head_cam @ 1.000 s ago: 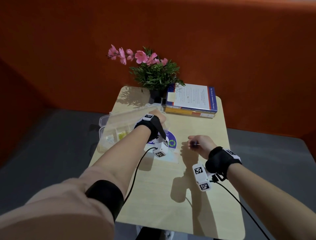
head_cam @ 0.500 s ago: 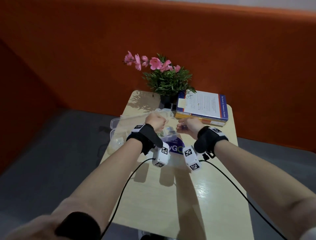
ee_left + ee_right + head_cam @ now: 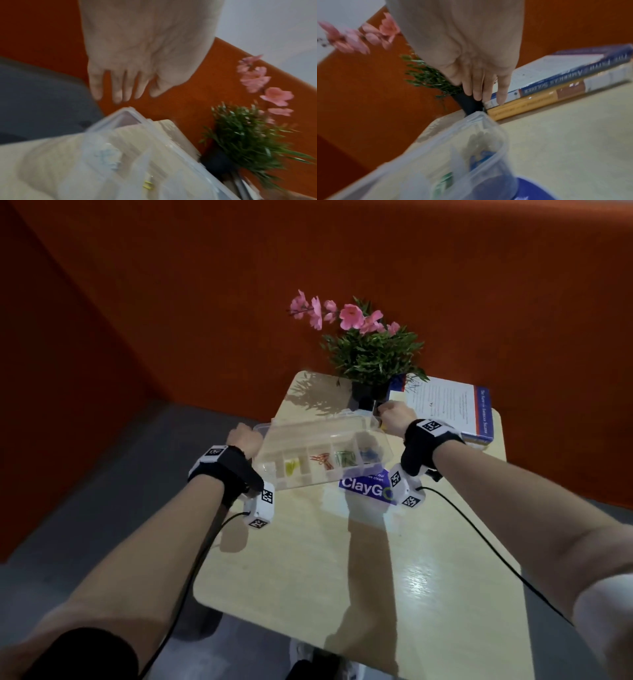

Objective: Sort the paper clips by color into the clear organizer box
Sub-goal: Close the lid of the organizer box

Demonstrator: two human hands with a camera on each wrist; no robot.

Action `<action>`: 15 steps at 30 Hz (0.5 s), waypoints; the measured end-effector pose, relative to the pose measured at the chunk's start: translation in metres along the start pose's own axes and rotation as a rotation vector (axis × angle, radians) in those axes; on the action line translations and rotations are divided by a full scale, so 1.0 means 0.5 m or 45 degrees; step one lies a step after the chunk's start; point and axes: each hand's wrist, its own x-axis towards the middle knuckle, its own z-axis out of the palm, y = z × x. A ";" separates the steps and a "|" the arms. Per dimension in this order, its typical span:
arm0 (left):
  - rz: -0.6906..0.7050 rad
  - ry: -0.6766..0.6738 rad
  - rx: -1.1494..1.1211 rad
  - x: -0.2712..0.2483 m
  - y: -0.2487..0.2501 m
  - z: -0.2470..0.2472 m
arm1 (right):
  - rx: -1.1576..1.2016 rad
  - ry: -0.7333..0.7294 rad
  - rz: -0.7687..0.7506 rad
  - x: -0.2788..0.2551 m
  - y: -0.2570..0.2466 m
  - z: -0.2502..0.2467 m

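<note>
Lying with its long axis running left to right across the table (image 3: 428, 577), tilted so the right end sits farther back, the clear organizer box (image 3: 284, 481) has its lid (image 3: 308, 429) raised behind it. A row of compartments follows that axis: yellow paper clips (image 3: 292, 467) toward the left, then orange-red paper clips (image 3: 322, 461), green paper clips (image 3: 345, 457), and blue paper clips (image 3: 370, 454) at the right end.

At the box's left end, by the lid's corner, is the left hand (image 3: 244, 438); the wrist view shows its fingers (image 3: 118, 89) straight and spread, holding nothing. At the box's right end is the right hand (image 3: 394, 416), fingers (image 3: 476, 89) straight and close together, just above the lid's corner; whether they touch it cannot be told.

A blue "ClayGo" sticker (image 3: 366, 491) lies partly under the box's right front corner. Behind the box's right end stands a potted plant (image 3: 371, 354) with pink flowers, and right of that, stacked books (image 3: 452, 409).
</note>
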 end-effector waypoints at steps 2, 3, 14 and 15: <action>-0.046 -0.205 -0.071 0.015 -0.024 -0.004 | -0.065 -0.084 0.042 0.002 0.000 -0.001; -0.071 -0.290 -0.179 0.011 -0.031 -0.007 | -0.044 -0.127 0.061 0.005 -0.002 0.000; -0.150 -0.510 -0.834 -0.012 -0.050 -0.012 | 0.546 -0.299 0.198 -0.012 0.004 -0.013; -0.151 -0.515 -0.867 -0.014 -0.051 -0.014 | 0.592 -0.309 0.211 -0.017 0.007 -0.016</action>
